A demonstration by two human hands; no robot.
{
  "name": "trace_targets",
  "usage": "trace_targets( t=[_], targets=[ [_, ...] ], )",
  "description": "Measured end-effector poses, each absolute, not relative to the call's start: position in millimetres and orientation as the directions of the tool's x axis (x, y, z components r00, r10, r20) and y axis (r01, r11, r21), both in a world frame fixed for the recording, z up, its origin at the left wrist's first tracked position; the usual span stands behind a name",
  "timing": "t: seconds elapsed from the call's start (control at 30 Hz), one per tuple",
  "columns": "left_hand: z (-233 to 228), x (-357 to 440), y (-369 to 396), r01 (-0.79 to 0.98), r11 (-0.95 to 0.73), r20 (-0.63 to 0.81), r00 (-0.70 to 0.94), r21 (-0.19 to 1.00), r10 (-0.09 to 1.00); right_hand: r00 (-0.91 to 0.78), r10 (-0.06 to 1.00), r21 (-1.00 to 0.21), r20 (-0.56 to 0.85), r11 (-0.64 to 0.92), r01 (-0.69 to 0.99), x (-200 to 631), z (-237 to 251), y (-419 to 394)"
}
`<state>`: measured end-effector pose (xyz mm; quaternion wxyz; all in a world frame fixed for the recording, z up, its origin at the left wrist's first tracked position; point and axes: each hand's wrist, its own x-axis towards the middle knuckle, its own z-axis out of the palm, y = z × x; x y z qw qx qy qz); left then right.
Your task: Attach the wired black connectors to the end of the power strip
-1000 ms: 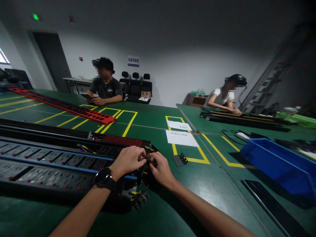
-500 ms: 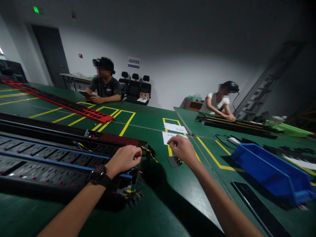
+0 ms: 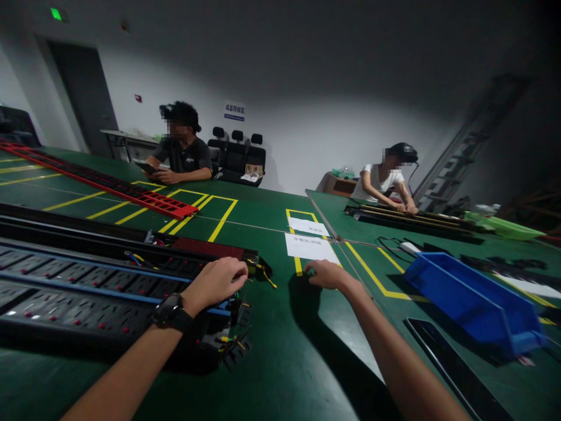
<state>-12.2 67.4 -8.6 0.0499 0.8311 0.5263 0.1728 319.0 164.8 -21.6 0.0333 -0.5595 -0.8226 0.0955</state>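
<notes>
My left hand (image 3: 221,280), with a black watch on the wrist, rests over the near end of a long black power strip (image 3: 87,318) with rows of sockets and red dots. Its fingers are curled together; what they pinch, if anything, is hidden. Loose yellow wires (image 3: 265,275) and small black end parts (image 3: 236,345) stick out at the strip's end. My right hand (image 3: 326,275) is low over the green table, just in front of a white paper label (image 3: 310,247). Its fingers are bent together, and I cannot make out anything in them.
A blue bin (image 3: 475,301) and a dark phone-like slab (image 3: 456,365) lie on the right. A long red frame (image 3: 149,199) crosses the far left. One person (image 3: 186,155) holds a dark tablet-like object; another person (image 3: 385,181) works on long black strips (image 3: 407,222).
My right hand has dropped toward the table, and the small black plate seen beneath it before no longer shows. My left hand stays at the strip's end. The view has shifted slightly.
</notes>
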Motion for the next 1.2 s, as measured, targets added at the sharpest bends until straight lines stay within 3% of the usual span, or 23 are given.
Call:
trace_targets(
  t=[0.1,0.17,0.23,0.33,0.43,0.7,0.93,1.2],
  targets=[
    [-9.4,-12.6,67.8,0.855,-0.448,0.247,0.390,0.261,0.887,-0.269,0.963,-0.148,-0.002,0.266,0.953,323.1,-16.1,168.8],
    [-9.8,-12.7,68.1,0.856,-0.449,0.255,0.388,0.255,0.886,-0.187,0.979,-0.203,0.080,0.199,0.959,323.2,-6.3,169.8],
    [-9.5,-12.6,68.3,0.854,-0.450,0.255,0.389,0.261,0.885,-0.184,0.974,-0.368,0.133,0.221,0.903,318.1,4.8,167.7],
    [-8.8,-12.7,68.4,0.846,-0.449,0.250,0.387,0.288,0.888,-0.327,0.940,-0.693,0.093,0.297,0.657,297.3,13.2,157.6],
    [-8.8,-13.0,68.6,0.843,-0.446,0.250,0.382,0.301,0.890,-0.460,0.888,-0.851,0.027,0.261,0.455,265.3,3.8,142.9],
    [-10.4,-15.1,69.5,0.834,-0.455,0.248,0.390,0.313,0.887,-0.385,0.915,-0.864,0.117,0.286,0.415,203.6,-54.4,115.7],
    [-8.5,-13.2,68.1,0.840,-0.438,0.233,0.378,0.320,0.896,-0.356,0.923,-0.818,0.148,0.316,0.480,200.5,-62.8,105.4],
    [-10.7,-14.3,69.1,0.832,-0.439,0.258,0.366,0.339,0.894,-0.359,0.933,-0.900,0.028,0.180,0.398,197.8,-76.7,104.1]
  ],
)
